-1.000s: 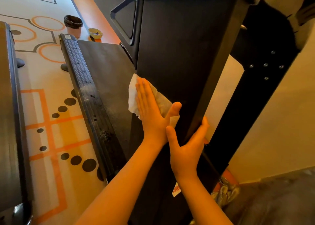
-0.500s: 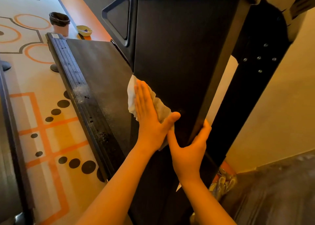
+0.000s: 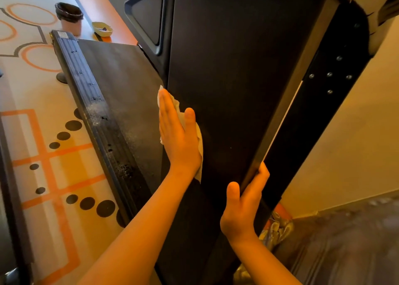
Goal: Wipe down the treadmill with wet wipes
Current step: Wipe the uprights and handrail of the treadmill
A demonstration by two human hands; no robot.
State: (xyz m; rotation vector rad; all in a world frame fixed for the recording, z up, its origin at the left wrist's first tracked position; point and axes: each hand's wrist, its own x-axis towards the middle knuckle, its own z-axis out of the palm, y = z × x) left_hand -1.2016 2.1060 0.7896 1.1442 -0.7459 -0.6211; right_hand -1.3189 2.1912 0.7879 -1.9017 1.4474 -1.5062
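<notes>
Left hand (image 3: 177,138): flat, fingers straight and together, thumb out, palm pressing a crumpled white wet wipe (image 3: 199,155) against the treadmill's tall matte black upright panel (image 3: 226,79). The wipe sits at the panel's left edge, about mid-height, with bits poking out above the fingertips and below the heel of the palm.

Right hand (image 3: 241,211): lower down, gripping the same panel's right edge. Thumb on the front face, fingers curled round the edge and mostly hidden behind it.

Left of the panel: dark grey running belt (image 3: 121,86), then a black ribbed side rail (image 3: 86,86) with whitish smears on it. Right of the panel: black steel post with silver bolts (image 3: 330,75), in front of a beige wall (image 3: 356,144).

Floor (image 3: 43,155) is pale with orange lines and black dots. At the far end of the rail stand a pinkish bin with a black liner (image 3: 70,18) and a small yellow dish (image 3: 102,29) beside it.

Bottom right, behind the right wrist: something crinkly, orange and yellow (image 3: 278,226), maybe packaging; too blurred to tell.
</notes>
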